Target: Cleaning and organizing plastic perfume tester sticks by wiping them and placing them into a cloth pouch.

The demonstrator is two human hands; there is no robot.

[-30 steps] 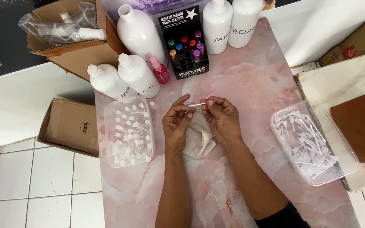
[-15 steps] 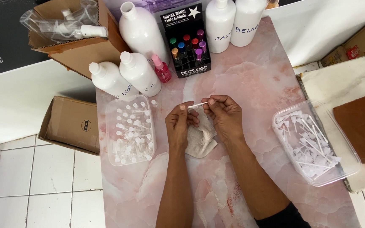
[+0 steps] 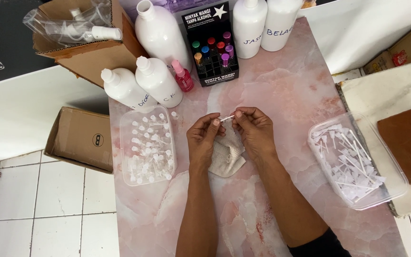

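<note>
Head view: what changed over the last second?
The hands closed in slightly: left hand and right hand now sit nearer together, so less of the thin white tube shows between them. Both keep pinching it above the cloth. Trays and bottles unchanged.

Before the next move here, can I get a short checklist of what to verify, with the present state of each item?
1. Thin white plastic tube pinched at both ends, by left hand and right hand: ok.
2. Beige cloth lying under the hands on the pink marble-patterned table: ok.
3. Clear plastic tray of small capped vials beside the left hand, vials upright: ok.
4. Clear plastic tray of loose white tube parts on the right-hand side, overhanging the table edge: not ok.
5. Whether the tube is clean or seated in anything: cannot tell.
</note>
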